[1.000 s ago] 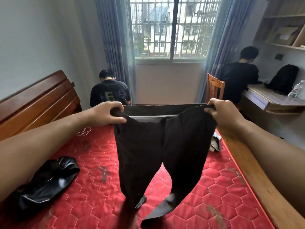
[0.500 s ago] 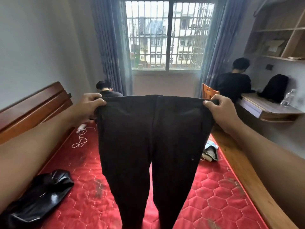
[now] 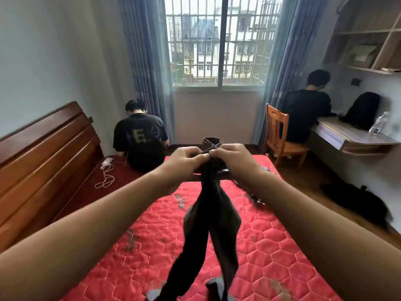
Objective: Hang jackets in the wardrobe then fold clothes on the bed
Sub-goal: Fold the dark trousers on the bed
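Note:
A pair of dark trousers [image 3: 211, 227] hangs in the air above the red quilted bed [image 3: 271, 246], folded lengthwise so that the two legs dangle side by side. My left hand [image 3: 184, 160] and my right hand [image 3: 231, 158] meet at the middle and both pinch the waistband, whose ends stick up in a small loop between them. The leg ends reach the bottom edge of the view, just over the mattress.
A wooden headboard [image 3: 43, 153] stands at the left. One person [image 3: 141, 137] sits at the bed's far left by a white charger cable [image 3: 107, 177]. Another person [image 3: 308, 114] sits on a wooden chair [image 3: 280, 135] at the desk [image 3: 351, 137]. A dark bag [image 3: 358, 200] lies on the floor at right.
My hands have come together from wide apart, folding the spread trousers in half along the waistband. The view has shifted, and the black jacket at the near left is out of sight.

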Tool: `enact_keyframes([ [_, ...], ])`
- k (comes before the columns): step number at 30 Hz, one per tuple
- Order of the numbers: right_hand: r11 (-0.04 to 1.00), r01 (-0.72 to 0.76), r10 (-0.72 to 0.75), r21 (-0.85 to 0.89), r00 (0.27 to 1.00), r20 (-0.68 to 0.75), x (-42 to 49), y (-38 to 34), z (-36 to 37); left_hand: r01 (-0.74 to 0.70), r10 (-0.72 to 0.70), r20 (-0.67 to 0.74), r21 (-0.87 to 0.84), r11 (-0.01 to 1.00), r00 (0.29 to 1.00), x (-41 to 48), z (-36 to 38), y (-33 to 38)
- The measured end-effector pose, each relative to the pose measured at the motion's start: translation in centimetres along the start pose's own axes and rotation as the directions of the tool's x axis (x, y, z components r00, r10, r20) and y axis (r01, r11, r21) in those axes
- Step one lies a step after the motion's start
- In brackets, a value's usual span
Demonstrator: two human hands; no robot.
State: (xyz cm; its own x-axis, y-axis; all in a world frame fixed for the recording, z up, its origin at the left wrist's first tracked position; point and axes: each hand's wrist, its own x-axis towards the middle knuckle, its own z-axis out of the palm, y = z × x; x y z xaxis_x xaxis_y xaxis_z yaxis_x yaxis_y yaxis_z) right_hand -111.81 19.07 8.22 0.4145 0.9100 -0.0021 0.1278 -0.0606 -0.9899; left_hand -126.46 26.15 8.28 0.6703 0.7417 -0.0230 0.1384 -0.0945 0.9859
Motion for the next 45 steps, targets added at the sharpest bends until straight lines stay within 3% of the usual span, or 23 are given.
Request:
enact_keyframes([
  [2, 0.994, 0.043, -0.042, -0.101, 0.999, 0.016, -0.2, 0.1, 0.4, -0.04, 0.039, 0.004, 0.071, 0.997, 0.999, -0.3, 0.4, 0.3],
  [5, 0.999, 0.0, 0.004, -0.053, 0.998, 0.062, -0.6, 0.0, -0.3, -0.066, 0.061, 0.07, 0.065, 0.996, 0.996, -0.9, -0.4, 0.1],
  [7, 0.997, 0.026, -0.019, -0.078, 0.996, 0.087, -0.8, -0.1, -0.6, -0.133, 0.117, 0.084, 0.223, 0.966, 0.99, -1.0, -0.5, -0.4],
  [10, 0.978, 0.121, -0.094, -0.167, 0.983, 0.158, -1.2, -0.1, -0.5, -0.248, 0.276, 0.019, 0.503, 0.828, 0.961, -0.6, -0.8, -1.4],
  [12, 0.828, 0.27, -0.242, -0.492, 0.963, 0.123, -1.1, 0.2, -1.6, -0.293, 0.338, 0.019, 0.546, 0.785, 0.941, -0.3, -1.6, -2.1],
  [14, 0.463, 0.303, -0.344, -0.833, 0.927, 0.146, -0.5, 1.0, -3.7, -0.319, 0.353, 0.037, 0.527, 0.788, 0.935, -0.3, -2.7, -2.3],
  [15, 0.33, 0.252, -0.309, -0.91, 0.939, 0.148, -0.1, 1.4, -4.9, -0.333, 0.362, 0.046, 0.511, 0.792, 0.931, -0.4, -3.3, -2.4],
  [17, 0.245, 0.188, -0.192, -0.951, 0.971, 0.142, 0.6, 2.0, -6.7, -0.35, 0.365, 0.068, 0.489, 0.799, 0.929, -0.6, -4.3, -2.2],
  [20, 0.372, 0.351, -0.181, -0.859, 0.935, 0.304, 0.9, 2.3, -7.8, -0.381, 0.376, 0.11, 0.472, 0.795, 0.92, -0.8, -5.7, -1.7],
  [23, 0.25, 0.505, -0.349, -0.826, 0.843, 0.409, 0.3, 2.5, -6.9, -0.398, 0.399, 0.108, 0.484, 0.779, 0.911, -0.7, -7.3, -1.6],
  [24, 0.262, 0.515, -0.373, -0.816, 0.834, 0.406, 0.1, 2.3, -6.3, -0.402, 0.404, 0.105, 0.487, 0.776, 0.909, -0.7, -7.8, -1.5],
  [27, 0.481, 0.426, -0.266, -0.766, 0.903, 0.336, 0.0, 1.8, -4.9, -0.41, 0.414, 0.102, 0.471, 0.781, 0.905, -0.6, -8.9, -1.1],
  [30, 0.535, 0.451, -0.303, -0.715, 0.892, 0.335, 0.3, 1.8, -4.3, -0.417, 0.421, 0.096, 0.45, 0.789, 0.902, -0.4, -9.9, -1.1],
  [36, 0.477, 0.343, -0.133, -0.809, 0.938, 0.319, 1.3, 0.9, -3.7, -0.423, 0.416, 0.118, 0.449, 0.787, 0.901, 0.0, -11.4, -1.3],
  [39, 0.476, 0.348, -0.172, -0.807, 0.937, 0.303, 1.6, 0.0, -4.2, -0.431, 0.41, 0.149, 0.448, 0.783, 0.9, 0.2, -12.2, -1.2],
  [41, 0.604, 0.345, -0.262, -0.718, 0.937, 0.23, 1.4, -0.8, -3.9, -0.423, 0.405, 0.142, 0.447, 0.788, 0.903, 0.5, -12.9, -0.7],
  [45, 0.844, 0.382, -0.395, -0.377, 0.917, 0.044, 0.4, -2.8, -2.2, -0.392, 0.37, 0.138, 0.423, 0.817, 0.919, 0.3, -14.6, 2.3],
])
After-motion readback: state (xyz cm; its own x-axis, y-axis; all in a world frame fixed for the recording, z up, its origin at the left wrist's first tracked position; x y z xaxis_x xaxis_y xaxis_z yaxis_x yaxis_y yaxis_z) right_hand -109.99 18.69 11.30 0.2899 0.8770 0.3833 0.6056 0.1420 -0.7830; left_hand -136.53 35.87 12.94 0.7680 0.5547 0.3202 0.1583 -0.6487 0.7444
